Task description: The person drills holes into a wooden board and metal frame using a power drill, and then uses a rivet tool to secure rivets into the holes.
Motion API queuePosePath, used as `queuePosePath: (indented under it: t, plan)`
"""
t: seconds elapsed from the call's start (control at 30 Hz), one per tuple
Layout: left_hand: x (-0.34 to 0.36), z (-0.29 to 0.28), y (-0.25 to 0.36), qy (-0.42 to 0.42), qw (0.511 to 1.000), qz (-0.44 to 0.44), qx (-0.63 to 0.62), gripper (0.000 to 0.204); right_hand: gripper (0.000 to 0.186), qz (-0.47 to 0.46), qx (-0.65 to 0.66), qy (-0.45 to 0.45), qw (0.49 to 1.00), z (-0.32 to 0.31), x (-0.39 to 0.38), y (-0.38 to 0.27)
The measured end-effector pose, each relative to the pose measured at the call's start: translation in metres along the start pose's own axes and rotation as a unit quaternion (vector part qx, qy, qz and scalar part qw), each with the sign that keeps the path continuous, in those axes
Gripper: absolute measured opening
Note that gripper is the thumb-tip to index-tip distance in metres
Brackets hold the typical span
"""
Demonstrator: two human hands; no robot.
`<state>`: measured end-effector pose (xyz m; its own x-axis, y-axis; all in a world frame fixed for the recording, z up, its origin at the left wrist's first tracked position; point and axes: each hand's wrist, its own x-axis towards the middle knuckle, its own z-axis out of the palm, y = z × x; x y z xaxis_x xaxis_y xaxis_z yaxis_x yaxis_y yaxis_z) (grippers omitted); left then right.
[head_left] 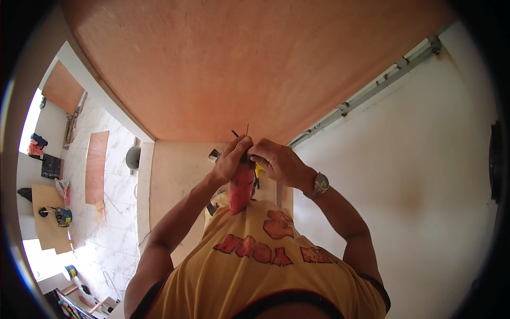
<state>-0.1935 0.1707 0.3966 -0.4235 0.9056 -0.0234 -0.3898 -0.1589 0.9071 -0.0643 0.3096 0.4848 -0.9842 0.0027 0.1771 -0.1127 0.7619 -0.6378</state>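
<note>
In front of my chest is a red power tool, which looks like a drill, its nose pointing up and away from me. My left hand is closed around the nose end. A thin bit sticks up above the fingers, and a short dark rod pokes out beside it. My right hand, with a watch on the wrist, has its fingers curled in against the tool's nose. What they pinch is hidden. Just below the right fingers, a yellow and black piece shows partly.
A large plywood panel spans overhead and ahead. Along its right edge runs a metal channel against the white wall. Through an opening at left, a marble-look floor holds a plywood strip, a bucket with tools and boards.
</note>
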Motion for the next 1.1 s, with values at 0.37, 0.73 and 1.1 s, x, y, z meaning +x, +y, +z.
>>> queuePosePath:
  t: [0.37, 0.73, 1.1]
  plan:
    - [-0.019, -0.005, 0.006, 0.012, 0.999, 0.025, -0.039, 0.046, 0.019, 0.194, 0.202, 0.052, 0.958, 0.000, -0.017, -0.014]
    - [-0.020, 0.007, 0.010, -0.043, 0.998, 0.029, -0.043, 0.050, 0.024, 0.133, 0.365, 0.040, 0.921, -0.001, -0.004, -0.010]
    - [-0.021, 0.002, -0.003, 0.023, 0.999, 0.034, -0.001, 0.034, 0.018, 0.298, 0.427, 0.065, 0.851, 0.011, -0.008, -0.009]
